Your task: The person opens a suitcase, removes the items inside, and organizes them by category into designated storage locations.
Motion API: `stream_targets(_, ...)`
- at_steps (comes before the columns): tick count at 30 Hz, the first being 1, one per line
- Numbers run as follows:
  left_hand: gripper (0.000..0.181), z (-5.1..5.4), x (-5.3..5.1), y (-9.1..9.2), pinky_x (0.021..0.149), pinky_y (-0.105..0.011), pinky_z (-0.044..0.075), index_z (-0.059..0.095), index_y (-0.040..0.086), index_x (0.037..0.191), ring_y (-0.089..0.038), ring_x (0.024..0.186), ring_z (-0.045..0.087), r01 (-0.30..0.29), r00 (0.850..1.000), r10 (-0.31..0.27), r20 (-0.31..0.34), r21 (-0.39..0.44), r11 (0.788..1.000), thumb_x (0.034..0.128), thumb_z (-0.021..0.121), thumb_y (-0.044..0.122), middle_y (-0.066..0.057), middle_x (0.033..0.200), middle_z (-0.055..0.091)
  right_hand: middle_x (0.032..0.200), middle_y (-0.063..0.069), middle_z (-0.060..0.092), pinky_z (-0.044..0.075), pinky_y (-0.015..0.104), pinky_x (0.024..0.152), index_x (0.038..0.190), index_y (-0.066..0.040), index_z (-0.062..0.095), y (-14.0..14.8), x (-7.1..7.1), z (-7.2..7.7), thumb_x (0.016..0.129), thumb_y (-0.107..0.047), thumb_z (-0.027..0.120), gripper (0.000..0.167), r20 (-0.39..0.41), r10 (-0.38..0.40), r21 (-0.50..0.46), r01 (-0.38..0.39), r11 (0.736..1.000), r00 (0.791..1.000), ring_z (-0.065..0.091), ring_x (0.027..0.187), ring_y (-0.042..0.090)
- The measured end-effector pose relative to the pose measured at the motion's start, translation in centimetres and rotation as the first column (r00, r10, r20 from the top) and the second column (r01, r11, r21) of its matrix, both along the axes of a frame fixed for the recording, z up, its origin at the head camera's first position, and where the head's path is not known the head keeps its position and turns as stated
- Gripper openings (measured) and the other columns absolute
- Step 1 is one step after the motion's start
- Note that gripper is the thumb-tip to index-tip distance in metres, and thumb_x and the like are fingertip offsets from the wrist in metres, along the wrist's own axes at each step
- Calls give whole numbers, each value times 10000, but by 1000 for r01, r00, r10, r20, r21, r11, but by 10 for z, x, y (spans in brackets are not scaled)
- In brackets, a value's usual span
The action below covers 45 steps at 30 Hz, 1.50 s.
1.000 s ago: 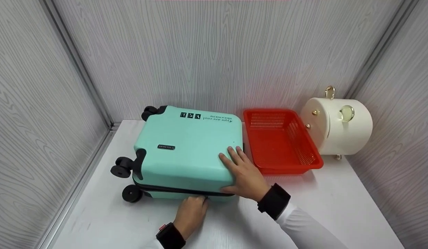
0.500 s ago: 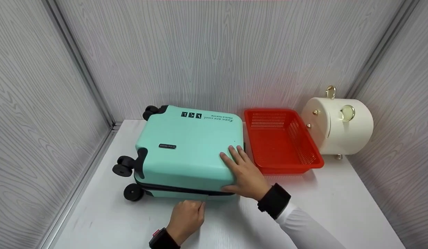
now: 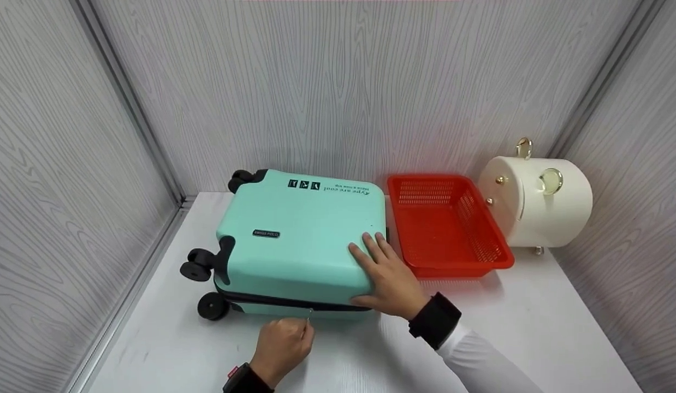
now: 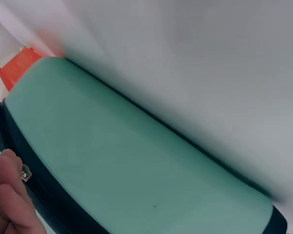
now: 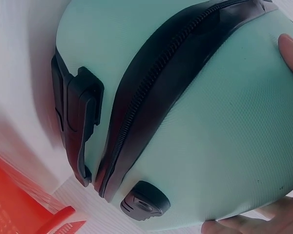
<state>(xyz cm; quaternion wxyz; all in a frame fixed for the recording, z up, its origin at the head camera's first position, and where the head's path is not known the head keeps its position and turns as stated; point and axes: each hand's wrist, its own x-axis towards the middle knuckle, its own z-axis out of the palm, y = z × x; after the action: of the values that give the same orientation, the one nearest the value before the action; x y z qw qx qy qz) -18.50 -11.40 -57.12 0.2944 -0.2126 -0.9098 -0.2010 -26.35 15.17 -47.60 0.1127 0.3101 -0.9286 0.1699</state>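
A mint-green suitcase (image 3: pixel 300 234) lies flat on the white table, its wheels to the left. A black zipper (image 3: pixel 272 298) runs along its near side; in the right wrist view the zipper teeth (image 5: pixel 154 73) curve round the corner. My left hand (image 3: pixel 282 346) pinches a small metal zipper pull (image 3: pixel 309 312) in front of that side. The metal zipper slider (image 4: pixel 26 173) shows beside the fingertips in the left wrist view. My right hand (image 3: pixel 390 281) rests on the suitcase's near right corner with fingers spread and straight.
A red plastic basket (image 3: pixel 444 270) stands just right of the suitcase. Behind it on the right is a cream rounded case (image 3: pixel 556 218) with gold fittings. Wood-grain panels (image 3: pixel 338 93) enclose the table at the back and sides. Black wheels (image 3: pixel 212 305) stick out at left.
My left hand has moved left along the suitcase's near side, drawing the zipper pull with it. My right hand stays on the corner. The whole view has shifted slightly.
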Motion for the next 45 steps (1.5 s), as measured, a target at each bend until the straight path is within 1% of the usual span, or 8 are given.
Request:
stream_targets(5,580,-3,-1,-20,501,-171,127,340,199,532,29,539,117,-55,995,54,-90,-10,998,761,827,-17,162,582,169,1738,232,361,426,646,1213,1673,-155,419,0,0,-1,807,-478,954,1068,-4,4,11,-4,1000,1000,325,1598,524)
stream_targets(12,478,-4,-2,-58,417,-247,233,403,188,526,-19,475,256,-171,970,165,-180,-16,985,733,788,-4,85,489,365,1736,238,358,418,639,1223,1673,-143,414,1,0,-1,813,-491,947,1070,-20,6,27,-6,1000,1000,326,1596,526)
stream_targets(21,361,1,-3,-120,400,-318,326,522,113,534,-73,452,333,-347,930,348,-121,25,937,771,740,-50,-31,484,508,1737,249,352,392,618,1249,1676,-124,405,1,3,-1,827,-477,942,1065,-17,11,35,-11,999,1000,310,1606,528)
stream_targets(28,314,0,-26,-154,390,-450,357,541,62,546,-200,415,405,-370,915,383,-128,113,922,798,698,-41,-80,492,501,1736,237,364,360,609,1273,1672,-119,410,1,3,-2,827,-477,940,1060,-48,10,44,-7,999,999,318,1606,519)
stream_targets(32,315,1,-43,-168,415,-545,395,555,49,565,-324,415,498,-394,913,405,-54,148,907,837,696,-22,-104,504,517,1731,241,372,347,613,1278,1667,-106,414,1,3,-3,831,-472,940,1054,-62,22,41,-19,999,998,319,1604,528)
stream_targets(40,428,8,-63,-179,464,-545,413,469,105,559,-335,464,535,-423,900,392,188,169,890,939,658,51,-102,517,527,1736,237,365,345,608,1281,1669,-110,411,0,4,-2,831,-478,938,1057,-54,12,42,-9,999,998,315,1608,524)
stream_targets(42,443,12,-63,-182,476,-501,424,483,104,566,-309,492,555,-440,881,391,266,159,884,976,650,97,-94,539,555,1738,238,362,347,608,1280,1671,-108,408,0,5,-2,830,-480,939,1062,-51,10,38,-8,999,999,312,1610,522)
stream_targets(45,395,25,-59,-188,488,-416,426,592,73,620,-260,539,573,-484,825,399,400,137,864,995,661,178,-79,590,619,1741,237,356,350,615,1276,1676,-111,402,0,6,-3,830,-474,941,1066,-36,7,25,-6,1000,999,305,1613,519)
